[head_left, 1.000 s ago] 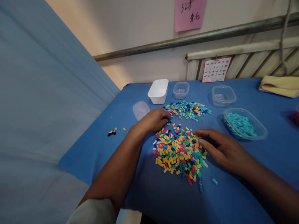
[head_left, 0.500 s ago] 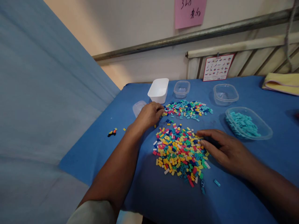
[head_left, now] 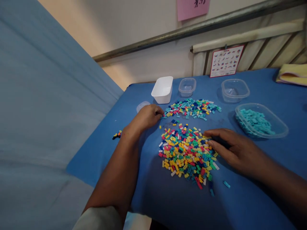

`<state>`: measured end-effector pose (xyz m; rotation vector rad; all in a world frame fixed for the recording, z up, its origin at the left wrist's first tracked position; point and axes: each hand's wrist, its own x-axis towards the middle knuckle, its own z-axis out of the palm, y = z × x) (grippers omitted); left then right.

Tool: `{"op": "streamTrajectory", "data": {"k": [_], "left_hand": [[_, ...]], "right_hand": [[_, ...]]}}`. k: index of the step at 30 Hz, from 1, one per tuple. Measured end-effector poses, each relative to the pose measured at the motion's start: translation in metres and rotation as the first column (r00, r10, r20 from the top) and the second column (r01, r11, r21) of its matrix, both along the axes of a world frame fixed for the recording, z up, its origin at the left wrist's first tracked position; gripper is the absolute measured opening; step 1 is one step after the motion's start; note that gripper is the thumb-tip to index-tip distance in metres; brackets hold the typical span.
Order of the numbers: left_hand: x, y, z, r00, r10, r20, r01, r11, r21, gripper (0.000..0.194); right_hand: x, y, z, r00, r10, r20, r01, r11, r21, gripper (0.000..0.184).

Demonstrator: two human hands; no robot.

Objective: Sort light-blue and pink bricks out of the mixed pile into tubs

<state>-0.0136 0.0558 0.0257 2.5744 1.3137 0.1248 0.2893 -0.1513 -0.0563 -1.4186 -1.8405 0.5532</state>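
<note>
A large pile of small mixed-colour building bricks (head_left: 187, 153) covers the near middle of the blue table. Behind it lies a flatter pile of bricks (head_left: 192, 108), many of them turquoise. My left hand (head_left: 150, 115) is at the left end of that far pile, fingers curled together; what they pinch, if anything, is hidden. On the right edge of the near pile rests my right hand (head_left: 232, 150), thumb and fingers apart, fingertips by the outer bricks. Right of the far pile, a clear plastic tub (head_left: 279, 129) holds turquoise bricks (head_left: 255, 119).
A white tub (head_left: 163, 90) and two clear tubs (head_left: 187, 87) (head_left: 235, 91) stand along the back. A clear lid (head_left: 142, 106) lies beyond my left hand. Dark and yellow bricks (head_left: 117, 135) sit at left. A picture card (head_left: 226, 61) leans by the radiator; a yellow cloth (head_left: 292, 74) lies far right.
My left hand has drawn slightly left from the far pile's edge. My right hand keeps its place by the near pile. The camera view has shifted a little.
</note>
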Motion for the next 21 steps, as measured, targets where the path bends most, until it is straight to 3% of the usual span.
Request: {"op": "streamTrajectory", "data": {"k": [8,21], "left_hand": [[0.0012,-0.0027,-0.0045,0.997,-0.046,-0.063,0.043,0.998,-0.055,0.036],[0.0036,-0.0048,-0.0090,0.991,-0.132,-0.001,0.131,0.983,-0.130,0.028]], "right_hand": [[0.0014,-0.0007,-0.0011,1.000,-0.001,0.008,0.001,1.000,0.001,0.034],[0.0001,-0.0008,0.0024,1.000,-0.008,-0.012,0.008,1.000,0.002,0.035]]}}
